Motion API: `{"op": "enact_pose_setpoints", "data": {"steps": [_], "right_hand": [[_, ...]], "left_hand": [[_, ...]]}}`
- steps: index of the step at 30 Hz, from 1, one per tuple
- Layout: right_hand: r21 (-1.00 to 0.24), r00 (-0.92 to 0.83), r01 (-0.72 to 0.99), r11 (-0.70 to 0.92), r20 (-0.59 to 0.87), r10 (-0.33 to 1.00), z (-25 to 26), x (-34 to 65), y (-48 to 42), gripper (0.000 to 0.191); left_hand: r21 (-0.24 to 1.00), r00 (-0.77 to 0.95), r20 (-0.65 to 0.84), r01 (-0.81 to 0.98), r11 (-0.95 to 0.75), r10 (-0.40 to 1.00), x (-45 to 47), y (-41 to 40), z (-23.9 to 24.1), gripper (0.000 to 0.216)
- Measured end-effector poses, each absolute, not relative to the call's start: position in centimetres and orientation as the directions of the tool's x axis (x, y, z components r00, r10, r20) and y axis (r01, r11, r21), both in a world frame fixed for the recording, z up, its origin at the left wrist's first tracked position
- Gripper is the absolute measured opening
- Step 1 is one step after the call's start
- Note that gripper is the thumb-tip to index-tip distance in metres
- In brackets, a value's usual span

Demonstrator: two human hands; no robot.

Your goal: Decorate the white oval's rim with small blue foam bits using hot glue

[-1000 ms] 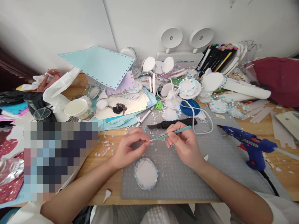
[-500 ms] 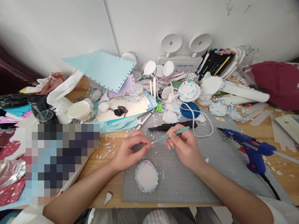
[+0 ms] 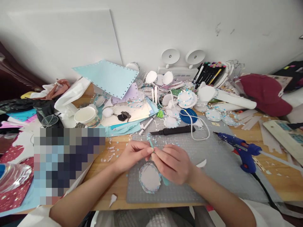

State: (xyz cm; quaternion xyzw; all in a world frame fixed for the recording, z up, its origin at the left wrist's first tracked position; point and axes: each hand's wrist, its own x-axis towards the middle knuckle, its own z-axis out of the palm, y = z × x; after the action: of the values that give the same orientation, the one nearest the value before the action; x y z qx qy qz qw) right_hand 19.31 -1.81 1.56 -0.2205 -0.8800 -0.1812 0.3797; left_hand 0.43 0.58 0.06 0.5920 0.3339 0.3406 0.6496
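Above the cutting mat my right hand (image 3: 175,162) is closed around teal tweezers (image 3: 165,181). One end of them shows below the palm and the other between the fingertips. My left hand (image 3: 136,154) pinches at the fingertips, meeting the right fingers there. Whatever small thing it may hold is hidden. Just below both hands, a round white disc (image 3: 150,178) wound with fine wire and small pale blue bits lies flat on the mat. A black utility knife (image 3: 176,130) rests beyond the fingers.
The grey cutting mat (image 3: 213,176) lies on a wooden table. At right sits a blue glue gun (image 3: 239,146) with its cord. A white cable (image 3: 201,138) loops behind the hands. Paper sheets (image 3: 106,77), a paper cup (image 3: 86,116) and decorated discs (image 3: 187,98) crowd the back.
My right hand has turned over and moved down and slightly left, swinging the tweezers from a sideways slant to steep. Both hands' fingertips now meet. The camera view has shifted.
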Motion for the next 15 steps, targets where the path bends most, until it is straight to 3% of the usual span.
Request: {"op": "enact_pose_setpoints", "data": {"steps": [3,11,13,15], "right_hand": [[0.135,-0.624,0.549,0.825,0.723,0.296,1.4,18.6,-2.2,0.017],[-0.316,-0.488,0.543,0.778,0.635,0.599,2.3,19.1,-4.3,0.040],[-0.371,-0.387,0.591,0.716,0.648,0.656,2.2,20.0,-5.7,0.045],[-0.434,-0.146,0.689,0.581,0.702,0.697,1.3,21.8,-7.4,0.045]], "left_hand": [[0.971,0.503,-0.105,-0.133,0.197,0.858,0.7,0.4,-0.1,0.044],[0.950,0.476,-0.138,-0.186,0.253,0.868,0.9,0.4,-0.4,0.038],[0.961,0.441,-0.132,-0.162,0.223,0.888,0.8,0.5,-0.5,0.034],[0.972,0.401,-0.107,-0.149,0.180,0.910,0.6,0.7,-0.5,0.031]]}}
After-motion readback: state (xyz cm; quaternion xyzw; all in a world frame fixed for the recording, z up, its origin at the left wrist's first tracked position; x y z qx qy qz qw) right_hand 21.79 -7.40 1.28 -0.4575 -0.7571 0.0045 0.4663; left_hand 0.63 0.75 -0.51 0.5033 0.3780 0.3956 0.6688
